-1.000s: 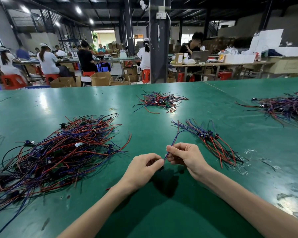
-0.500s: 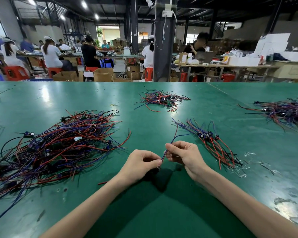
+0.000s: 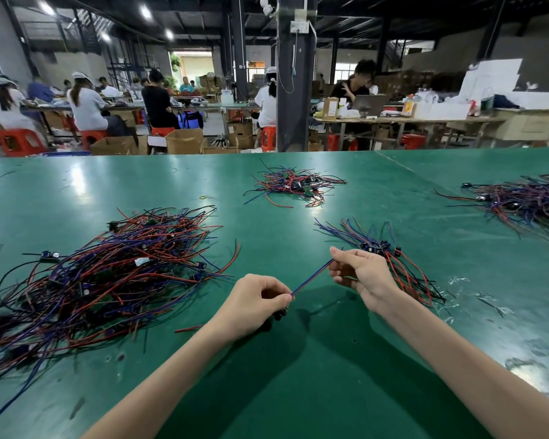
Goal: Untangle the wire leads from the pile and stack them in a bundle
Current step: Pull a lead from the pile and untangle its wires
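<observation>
A big tangled pile of red, blue and black wire leads (image 3: pixel 108 274) lies on the green table (image 3: pixel 298 391) at my left. A smaller, roughly aligned bundle of leads (image 3: pixel 390 258) lies at my right, just behind my right hand. Between my hands a single lead (image 3: pixel 311 278), blue and red wires side by side, is stretched taut. My left hand (image 3: pixel 254 302) pinches its lower end, where a small dark component shows under the fingers. My right hand (image 3: pixel 358 274) pinches the upper end.
Another small heap of leads (image 3: pixel 295 185) sits farther back in the middle, and a large one (image 3: pixel 526 201) at the far right. Bits of clear plastic wrap (image 3: pixel 469 293) lie right of the bundle. Beyond the table's far edge, people work at other benches.
My hands have drawn apart, the right one sliding up and to the right along the lead. The wires between them are now pulled straight; their free ends no longer trail toward the bundle.
</observation>
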Motion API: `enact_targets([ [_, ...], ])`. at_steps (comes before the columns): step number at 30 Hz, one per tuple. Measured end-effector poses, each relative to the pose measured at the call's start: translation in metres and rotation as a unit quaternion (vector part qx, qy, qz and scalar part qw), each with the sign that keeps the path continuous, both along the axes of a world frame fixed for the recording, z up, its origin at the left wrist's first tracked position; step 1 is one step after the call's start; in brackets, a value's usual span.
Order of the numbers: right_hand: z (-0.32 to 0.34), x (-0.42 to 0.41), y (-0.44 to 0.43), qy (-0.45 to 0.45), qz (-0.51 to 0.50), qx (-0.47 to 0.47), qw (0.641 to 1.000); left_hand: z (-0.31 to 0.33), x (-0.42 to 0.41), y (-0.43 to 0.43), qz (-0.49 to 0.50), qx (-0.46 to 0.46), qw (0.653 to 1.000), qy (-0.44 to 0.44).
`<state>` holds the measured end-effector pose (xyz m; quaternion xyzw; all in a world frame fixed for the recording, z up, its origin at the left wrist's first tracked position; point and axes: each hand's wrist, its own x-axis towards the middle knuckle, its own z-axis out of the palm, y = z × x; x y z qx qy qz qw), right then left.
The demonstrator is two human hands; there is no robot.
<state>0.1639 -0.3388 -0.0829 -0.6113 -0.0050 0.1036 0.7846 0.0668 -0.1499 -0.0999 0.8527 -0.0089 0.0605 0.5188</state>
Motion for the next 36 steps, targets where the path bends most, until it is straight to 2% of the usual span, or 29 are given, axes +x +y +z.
enact_targets([
  [4, 0.0, 0.003, -0.001, 0.073, 0.01, 0.023, 0.997, 0.001, -0.001, 0.003, -0.008, 0.038, 0.999, -0.01],
  [8, -0.001, 0.005, -0.001, 0.171, 0.057, 0.109, 0.978, 0.001, -0.002, 0.003, -0.027, 0.081, 0.996, -0.019],
  [10, -0.001, 0.006, -0.001, 0.19, 0.067, 0.128, 0.971, 0.001, -0.002, 0.003, -0.032, 0.09, 0.995, -0.03],
  [13, -0.002, 0.005, -0.001, 0.167, 0.063, 0.105, 0.978, 0.0, -0.003, 0.001, -0.047, 0.078, 0.995, -0.034],
  [16, -0.006, 0.006, 0.0, 0.054, 0.024, 0.014, 0.998, -0.002, -0.004, -0.002, -0.06, 0.076, 0.995, -0.037],
  [18, -0.006, 0.003, 0.001, -0.022, 0.008, -0.033, 0.999, -0.003, -0.004, -0.004, -0.056, 0.078, 0.995, -0.04],
  [20, -0.004, 0.001, 0.001, -0.046, 0.008, -0.037, 0.998, -0.002, -0.003, -0.003, -0.049, 0.075, 0.995, -0.041],
  [26, 0.01, -0.008, 0.0, 0.013, 0.068, 0.035, 0.997, -0.002, -0.001, 0.004, -0.009, 0.111, 0.992, -0.057],
  [32, 0.009, -0.032, 0.018, 0.052, 0.226, 0.095, 0.968, -0.001, 0.002, 0.011, 0.017, 0.136, 0.988, -0.074],
  [36, 0.008, -0.031, 0.017, 0.076, 0.209, 0.125, 0.967, -0.001, 0.002, 0.009, 0.011, 0.159, 0.984, -0.077],
])
